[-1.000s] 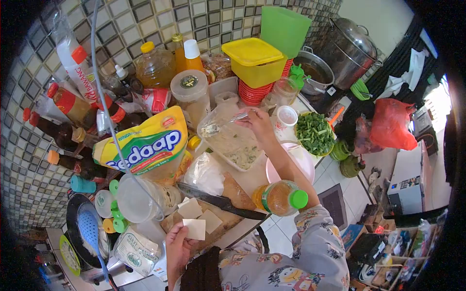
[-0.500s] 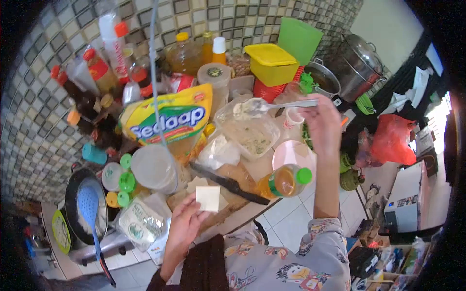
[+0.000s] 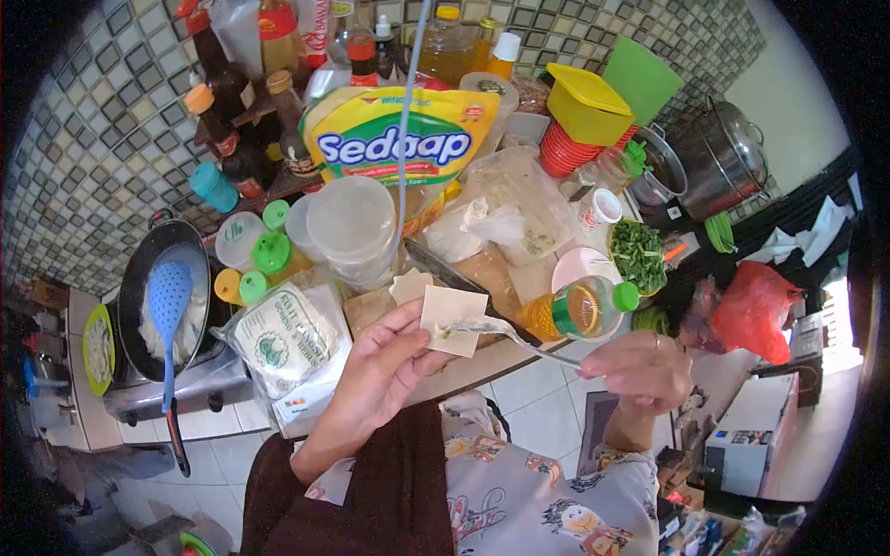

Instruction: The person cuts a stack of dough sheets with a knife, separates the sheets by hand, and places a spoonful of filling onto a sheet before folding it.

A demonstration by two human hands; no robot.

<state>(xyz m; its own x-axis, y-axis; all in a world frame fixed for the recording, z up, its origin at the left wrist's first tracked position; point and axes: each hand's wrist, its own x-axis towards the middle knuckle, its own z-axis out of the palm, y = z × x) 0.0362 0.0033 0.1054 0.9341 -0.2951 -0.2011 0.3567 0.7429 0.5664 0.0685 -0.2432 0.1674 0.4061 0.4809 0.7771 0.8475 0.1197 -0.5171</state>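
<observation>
My left hand holds a square pale wrapper at its lower left edge, fingers underneath and thumb at the side. My right hand is closed on the handle of a metal spoon. The spoon's bowl rests on the wrapper with a little filling on it. More wrappers lie on the wooden board beyond my left hand, beside a dark knife. A plastic tub with some filling stands behind the board.
A pan with a blue slotted spatula sits on the stove at left. A wrapper packet, an oil bottle, chopped greens, stacked lids and sauce bottles crowd the counter.
The spoon has come down from above the tub to the wrapper, with my right hand lower and nearer my left. The view has shifted, so the counter items appear farther right.
</observation>
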